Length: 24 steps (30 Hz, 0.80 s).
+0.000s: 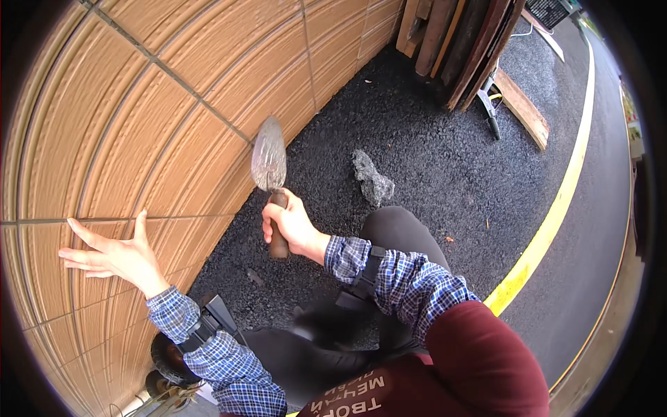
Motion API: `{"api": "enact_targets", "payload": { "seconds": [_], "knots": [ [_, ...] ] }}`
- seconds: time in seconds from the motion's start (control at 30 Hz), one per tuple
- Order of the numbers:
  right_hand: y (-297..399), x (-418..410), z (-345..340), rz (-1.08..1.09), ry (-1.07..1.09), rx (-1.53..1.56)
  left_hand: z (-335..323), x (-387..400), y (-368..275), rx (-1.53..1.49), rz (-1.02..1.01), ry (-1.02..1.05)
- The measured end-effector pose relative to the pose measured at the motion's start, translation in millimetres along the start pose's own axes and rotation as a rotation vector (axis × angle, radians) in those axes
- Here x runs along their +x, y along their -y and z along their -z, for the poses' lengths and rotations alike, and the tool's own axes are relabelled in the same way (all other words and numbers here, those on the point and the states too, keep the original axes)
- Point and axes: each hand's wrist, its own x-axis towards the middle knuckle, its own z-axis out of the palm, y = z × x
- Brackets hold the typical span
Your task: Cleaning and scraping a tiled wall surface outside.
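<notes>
My right hand (292,221) is closed around the dark wooden handle of a pointed masonry trowel (269,156). The trowel's metal blade points away from me, in front of the base of the tan tiled wall (208,156); whether it touches the wall, I cannot tell. Spread fingers and nothing in its grasp mark my left hand (112,255), which is at the wall; contact with it is unclear. A crumpled grey lump (372,178), its material uncertain, lies on the dark asphalt beyond my right knee.
Dark boards (443,41) stand upright near the wall at the top. Beside them lie a wooden plank (521,109) and a grey tool with a black tip (490,109). A yellow line (547,229) runs along the right. A black wheel (169,359) is at the lower left.
</notes>
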Motion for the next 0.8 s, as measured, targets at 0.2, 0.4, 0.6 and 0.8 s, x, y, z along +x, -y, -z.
{"api": "enact_targets", "payload": {
  "seconds": [0.2,0.4,0.6,0.8],
  "knots": [
    [-6,-8,-5,0.067,-0.010,-0.129,-6,-2,5,-0.002,-0.025,-0.004],
    [-3,-20,-20,0.094,0.056,-0.093,-4,0,3,-0.021,-0.010,0.003],
    [-6,-17,-15,0.020,0.127,0.069,-2,-1,2,-0.011,-0.002,0.008],
    [-6,-19,-11,-0.038,0.181,0.191,-2,-1,0,0.001,-0.010,0.009]
  ]
}}
